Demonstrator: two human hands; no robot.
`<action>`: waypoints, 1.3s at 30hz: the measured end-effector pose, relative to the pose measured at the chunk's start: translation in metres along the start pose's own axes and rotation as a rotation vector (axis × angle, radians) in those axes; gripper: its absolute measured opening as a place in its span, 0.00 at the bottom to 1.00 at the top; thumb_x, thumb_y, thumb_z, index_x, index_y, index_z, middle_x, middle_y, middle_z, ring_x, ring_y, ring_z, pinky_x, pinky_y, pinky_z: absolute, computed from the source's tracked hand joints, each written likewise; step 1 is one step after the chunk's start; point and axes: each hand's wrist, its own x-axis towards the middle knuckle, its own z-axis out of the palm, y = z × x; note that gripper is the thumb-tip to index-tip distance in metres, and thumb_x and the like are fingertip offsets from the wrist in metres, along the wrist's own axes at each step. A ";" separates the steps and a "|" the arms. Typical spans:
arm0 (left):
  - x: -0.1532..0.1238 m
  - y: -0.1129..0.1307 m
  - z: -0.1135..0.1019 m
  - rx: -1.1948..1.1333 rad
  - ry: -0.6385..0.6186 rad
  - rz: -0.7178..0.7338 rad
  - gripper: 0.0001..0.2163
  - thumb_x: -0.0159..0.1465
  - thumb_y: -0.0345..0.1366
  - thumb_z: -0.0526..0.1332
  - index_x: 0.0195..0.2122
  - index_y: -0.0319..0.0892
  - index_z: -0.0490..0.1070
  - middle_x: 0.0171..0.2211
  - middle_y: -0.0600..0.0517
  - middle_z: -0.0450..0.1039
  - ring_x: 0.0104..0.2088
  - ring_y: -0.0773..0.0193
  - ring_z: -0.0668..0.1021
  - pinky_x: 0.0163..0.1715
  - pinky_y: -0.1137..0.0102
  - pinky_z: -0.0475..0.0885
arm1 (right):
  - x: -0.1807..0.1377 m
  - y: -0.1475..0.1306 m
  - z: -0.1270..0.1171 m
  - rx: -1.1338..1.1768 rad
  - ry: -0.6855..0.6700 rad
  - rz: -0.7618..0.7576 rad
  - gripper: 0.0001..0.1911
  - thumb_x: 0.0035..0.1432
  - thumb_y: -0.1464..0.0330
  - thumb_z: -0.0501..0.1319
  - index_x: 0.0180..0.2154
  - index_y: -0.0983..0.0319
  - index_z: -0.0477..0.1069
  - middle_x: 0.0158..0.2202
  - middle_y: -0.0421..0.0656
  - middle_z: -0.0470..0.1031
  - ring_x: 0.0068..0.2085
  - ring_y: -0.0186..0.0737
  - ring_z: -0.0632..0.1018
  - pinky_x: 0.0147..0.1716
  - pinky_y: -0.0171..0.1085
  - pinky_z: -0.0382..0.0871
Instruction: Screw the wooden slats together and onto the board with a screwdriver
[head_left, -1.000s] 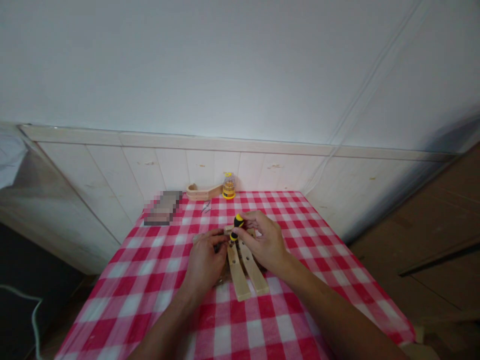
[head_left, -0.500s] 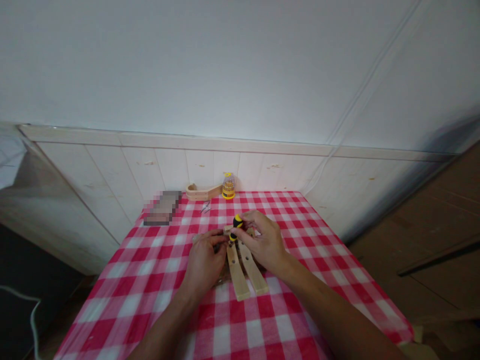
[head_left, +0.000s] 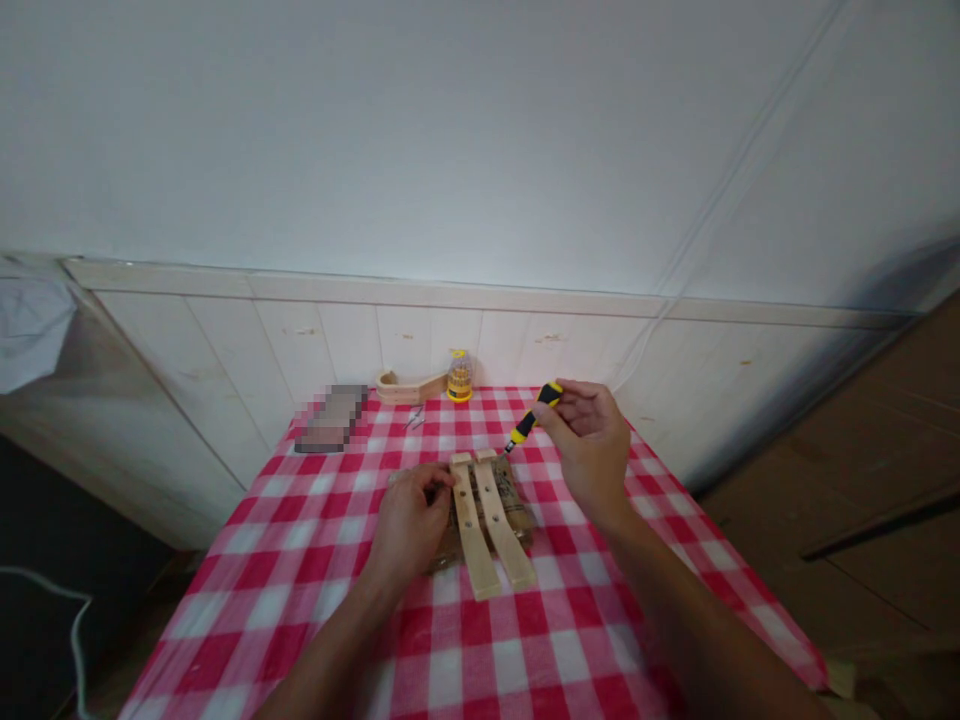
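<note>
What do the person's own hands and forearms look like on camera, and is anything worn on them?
The left hand and right hand are bare, without gloves. The left forearm and right forearm show no sleeve, watch or bracelet. Fine markings are too small to tell.

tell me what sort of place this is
Probably a room in a home, its table serving as a makeshift workbench: there's a checked tablecloth, pale wall panelling behind, and a screwdriver in the right hand.
</note>
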 end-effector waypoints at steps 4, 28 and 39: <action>0.000 0.006 -0.003 -0.072 -0.026 -0.090 0.06 0.61 0.31 0.58 0.34 0.42 0.76 0.33 0.51 0.81 0.32 0.60 0.81 0.32 0.70 0.72 | 0.025 -0.001 -0.019 0.176 0.071 0.256 0.18 0.43 0.68 0.74 0.38 0.60 0.74 0.32 0.38 0.78 0.32 0.37 0.79 0.32 0.38 0.77; 0.095 0.030 -0.043 0.487 -0.834 -0.222 0.15 0.31 0.39 0.75 0.22 0.43 0.80 0.28 0.47 0.83 0.38 0.41 0.83 0.40 0.57 0.77 | -0.033 0.038 -0.053 -0.394 -0.813 0.603 0.14 0.39 0.78 0.65 0.31 0.61 0.81 0.31 0.39 0.83 0.34 0.41 0.79 0.31 0.33 0.67; 0.085 0.007 -0.022 -0.623 -0.681 -0.404 0.24 0.49 0.52 0.69 0.39 0.38 0.79 0.43 0.42 0.83 0.45 0.49 0.84 0.42 0.66 0.78 | 0.019 0.062 -0.046 -0.020 -0.471 0.738 0.12 0.49 0.64 0.67 0.37 0.61 0.78 0.22 0.35 0.72 0.16 0.27 0.60 0.15 0.29 0.49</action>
